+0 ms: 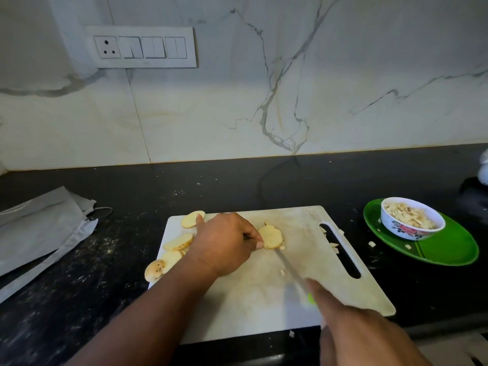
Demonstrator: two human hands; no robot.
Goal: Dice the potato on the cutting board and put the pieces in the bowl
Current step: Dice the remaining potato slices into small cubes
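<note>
A white cutting board [311, 294] lies on the black counter. My left hand [224, 244] pinches a stack of potato slices [272, 235] near the board's middle. My right hand [351, 323] grips a knife [289, 268] with a green handle; its blade tip touches the stack. More potato slices [178, 243] lie along the board's left edge, one end piece [154, 270] hanging off it. A white flowered bowl [412, 219] holding diced potato stands on a green plate [449, 249] to the right.
Grey cloth or bags [39, 233] lie on the counter at the left. Small potato bits [334, 244] are scattered by the board's handle slot and on the plate. A marble wall with a switch panel [142, 47] stands behind. A white object [483, 167] sits at the far right edge.
</note>
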